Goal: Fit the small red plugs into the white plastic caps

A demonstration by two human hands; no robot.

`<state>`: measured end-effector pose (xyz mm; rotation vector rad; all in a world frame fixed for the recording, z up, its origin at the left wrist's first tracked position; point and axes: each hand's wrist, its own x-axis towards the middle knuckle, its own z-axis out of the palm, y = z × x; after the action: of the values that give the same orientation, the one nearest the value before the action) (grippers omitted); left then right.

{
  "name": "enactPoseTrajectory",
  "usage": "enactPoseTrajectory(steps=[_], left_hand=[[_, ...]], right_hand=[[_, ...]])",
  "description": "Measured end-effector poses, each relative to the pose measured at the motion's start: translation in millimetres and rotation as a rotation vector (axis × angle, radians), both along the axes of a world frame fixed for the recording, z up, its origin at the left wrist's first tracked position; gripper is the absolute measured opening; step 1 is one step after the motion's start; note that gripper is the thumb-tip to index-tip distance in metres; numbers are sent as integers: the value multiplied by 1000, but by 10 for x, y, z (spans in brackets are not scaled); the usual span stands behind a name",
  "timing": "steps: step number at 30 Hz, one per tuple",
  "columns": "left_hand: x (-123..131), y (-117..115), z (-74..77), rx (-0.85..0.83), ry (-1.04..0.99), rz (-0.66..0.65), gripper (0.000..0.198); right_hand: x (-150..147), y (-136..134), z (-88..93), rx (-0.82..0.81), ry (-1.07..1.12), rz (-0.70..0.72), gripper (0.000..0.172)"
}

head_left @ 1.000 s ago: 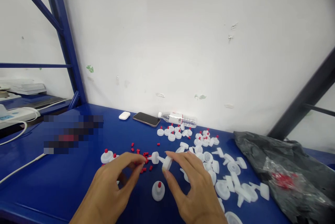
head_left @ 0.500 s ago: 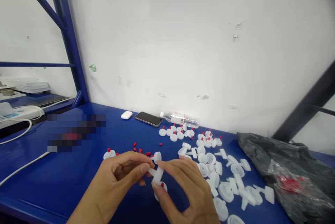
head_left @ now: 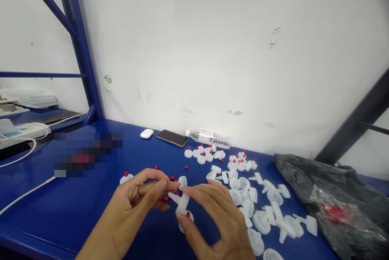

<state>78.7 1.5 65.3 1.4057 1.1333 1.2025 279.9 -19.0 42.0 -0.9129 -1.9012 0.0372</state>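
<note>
My right hand [head_left: 215, 215] pinches a white plastic nozzle cap [head_left: 182, 202] by its round base between thumb and forefinger. Its tapered spout points left, and the bare tip shows. Just left of the spout is my left hand [head_left: 146, 195], fingers curled and thumb pressed against them; what they hold, if anything, is hidden. Several small red tip caps [head_left: 166, 198] lie on the blue table below and behind my left fingers. Beneath the held piece, a white nozzle cap with a red tip [head_left: 182, 227] is partly covered by my right thumb.
Loose white nozzle caps [head_left: 261, 222] spread over the table's right side. Red-tipped ones [head_left: 201, 158] cluster behind, near a clear bottle [head_left: 214, 138], a phone [head_left: 172, 138] and a white case [head_left: 146, 133]. A dark plastic bag [head_left: 334, 179] lies at the right; a wall stands behind.
My left fingers have drawn slightly left and up from the spout, leaving its tip uncovered. My right hand holds the nozzle cap in nearly the same place.
</note>
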Motion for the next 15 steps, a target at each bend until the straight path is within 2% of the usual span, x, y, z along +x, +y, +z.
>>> enactPoseTrajectory(steps=[3,6,11,15], left_hand=[[-22,-1,-31,-13,14,-81,38],[-52,10,-93,-23,13,-115,30],[-78,-34,-164,-158,-182,-115,26],[-103,-89,-159,-230,-297,-79,28]], right_hand=[[19,2,38,16,-66,9,46],[19,-7,48,33,-43,-23,44],[-18,-64,-32,-52,130,-88,36],[-7,-124,-43,-134,139,-162,29]])
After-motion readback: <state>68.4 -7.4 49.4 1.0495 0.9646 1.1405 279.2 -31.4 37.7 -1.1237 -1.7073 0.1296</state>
